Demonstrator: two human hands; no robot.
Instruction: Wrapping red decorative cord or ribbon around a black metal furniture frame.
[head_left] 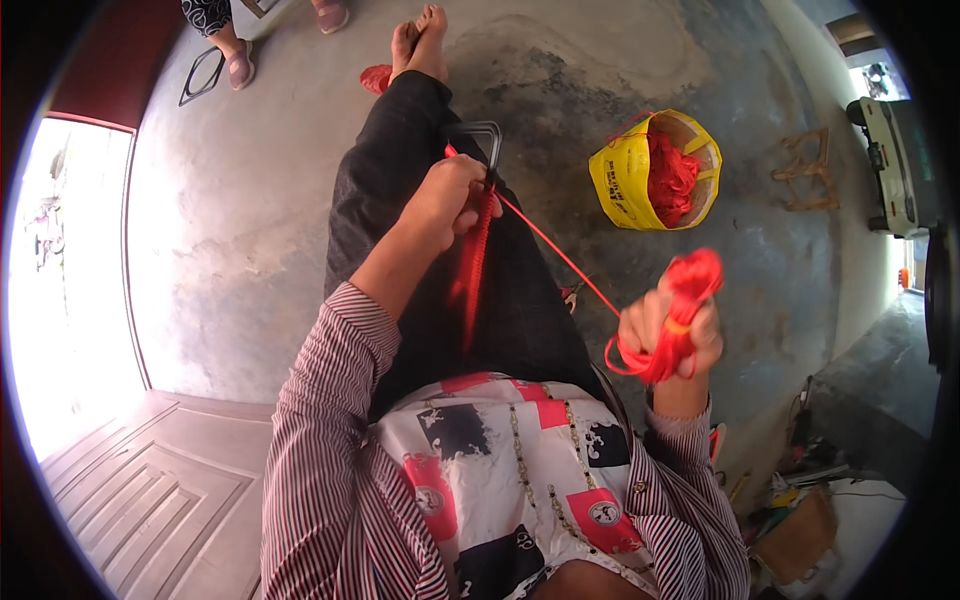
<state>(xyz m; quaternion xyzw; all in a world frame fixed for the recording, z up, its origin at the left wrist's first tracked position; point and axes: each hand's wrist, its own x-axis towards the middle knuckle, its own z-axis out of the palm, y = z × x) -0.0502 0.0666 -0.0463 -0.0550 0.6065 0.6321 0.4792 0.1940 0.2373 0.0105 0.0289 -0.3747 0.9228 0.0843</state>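
Note:
My left hand (452, 203) is closed around one side of a black rectangular frame (482, 128) above my outstretched legs. A red corded strip (477, 265), ridged along its edge, runs down from those fingers toward my lap. From the left hand a taut red cord (560, 252) slants down to my right hand (668, 335). That hand is raised off to the right, gripping a looped bundle of red cord (695, 275) with an orange-yellow band around its middle. Motion slightly blurs the bundle. The fingertips of my left hand are partly hidden behind the frame and cord.
A yellow bag (622, 190) holding more red cord stands right of my legs. Beyond it are a wooden stool (808, 170) and a parked vehicle (893, 165). Another black frame (203, 77) lies by another person's feet (240, 65). Clutter (795, 535) fills the lower right.

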